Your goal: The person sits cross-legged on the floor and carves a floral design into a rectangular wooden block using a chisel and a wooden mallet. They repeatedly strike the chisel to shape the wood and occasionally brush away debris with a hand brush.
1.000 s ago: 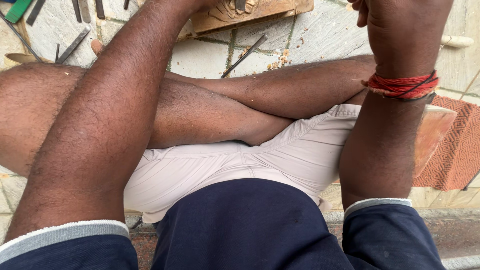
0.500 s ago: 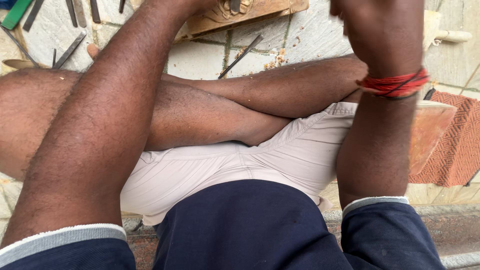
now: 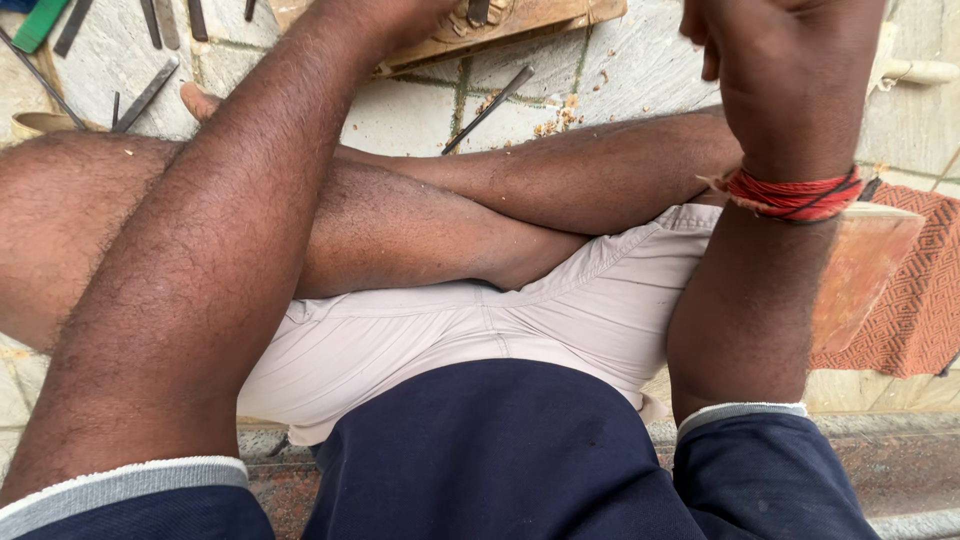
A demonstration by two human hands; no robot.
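You sit cross-legged on the stone floor [image 3: 640,70], and the carved wooden piece [image 3: 520,22] lies at the top edge, directly under your left hand [image 3: 395,18] and just left of your right hand [image 3: 790,70]. Your left hand presses down on the wood with its fingers cut off by the frame, so I cannot tell its grip; your right hand hangs raised and curled in a loose fist, red thread [image 3: 790,195] round the wrist, its contents hidden. A thin chisel [image 3: 490,108] lies between your hands among wood chips [image 3: 550,125], more metal tools [image 3: 150,92] well left of your left hand.
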